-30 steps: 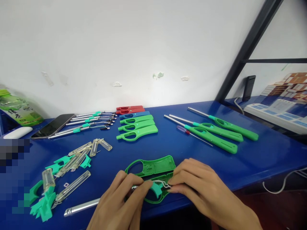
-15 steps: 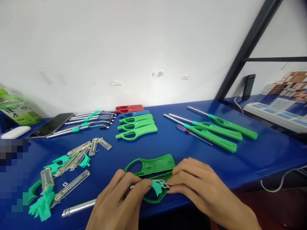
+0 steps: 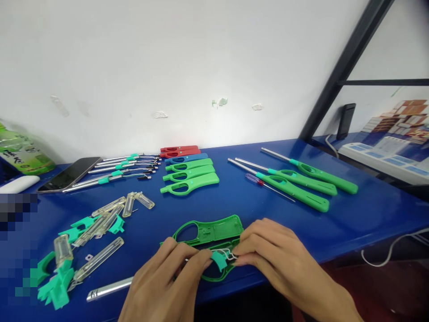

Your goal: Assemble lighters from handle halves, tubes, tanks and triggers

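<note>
An open green lighter half-shell (image 3: 219,228) lies on the blue table with its inside up. In front of it is the other green half-shell (image 3: 214,278), partly under my fingers. My left hand (image 3: 167,277) is closed around the lighter's inner assembly, whose metal tube (image 3: 109,289) sticks out to the left. By its fingertips shows a teal trigger (image 3: 219,260). Thumb and fingers of my right hand (image 3: 271,252) pinch the white wire (image 3: 229,254) at the handle end. What lies beneath both hands is hidden.
Loose teal triggers (image 3: 58,286) and clear fuel tanks (image 3: 100,259) are scattered at left. Metal tube assemblies (image 3: 110,176), green shells (image 3: 191,182) and red shells (image 3: 181,150) line the back. Assembled green lighters (image 3: 295,194) and a screwdriver (image 3: 256,180) lie at right.
The view has shifted very slightly. Both hands keep nearly the same place and grip, with the right fingertips still at the white wire.
</note>
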A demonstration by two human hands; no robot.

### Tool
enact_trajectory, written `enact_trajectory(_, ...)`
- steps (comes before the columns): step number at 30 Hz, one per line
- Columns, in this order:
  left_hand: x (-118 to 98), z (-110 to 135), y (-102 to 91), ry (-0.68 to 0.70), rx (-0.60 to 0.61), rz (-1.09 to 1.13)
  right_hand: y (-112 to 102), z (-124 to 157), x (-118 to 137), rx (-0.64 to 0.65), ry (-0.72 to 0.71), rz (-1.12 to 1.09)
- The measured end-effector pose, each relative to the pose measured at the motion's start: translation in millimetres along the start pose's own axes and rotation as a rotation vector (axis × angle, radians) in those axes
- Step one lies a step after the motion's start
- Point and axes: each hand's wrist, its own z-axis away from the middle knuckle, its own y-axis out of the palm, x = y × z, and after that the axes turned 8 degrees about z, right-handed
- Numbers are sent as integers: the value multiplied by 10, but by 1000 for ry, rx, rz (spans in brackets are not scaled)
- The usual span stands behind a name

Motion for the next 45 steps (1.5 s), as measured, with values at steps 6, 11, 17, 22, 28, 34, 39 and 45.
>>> enact_trajectory(6, -5, 34, 56, -25, -24, 18, 11, 2, 7, -8, 16, -15)
enact_trajectory(11, -12, 63, 59, -21, -37, 0, 17, -7, 15, -17, 16, -3)
enact_trajectory(17, -20, 56, 65, -32, -69, -13, 12, -17, 31, -25, 20, -6)
enact_trajectory(22, -55, 2, 53, -61, -80, 37, 18, -15, 35, -18, 23, 8)
enact_trajectory(28, -70, 5, 60, -78, -100, 45, 47, -3, 32, -17, 31, 5)
enact_trajectory(34, -75, -7, 57, -92, -85, 53, 49, 8, 33, 4, 39, 13)
enact_trajectory(39, -110, -85, 50, -129, -115, 86, 42, 5, 41, 20, 34, 30)
enact_trajectory(45, -129, -83, 42, -137, -114, 76, 39, 4, 41, 22, 29, 41)
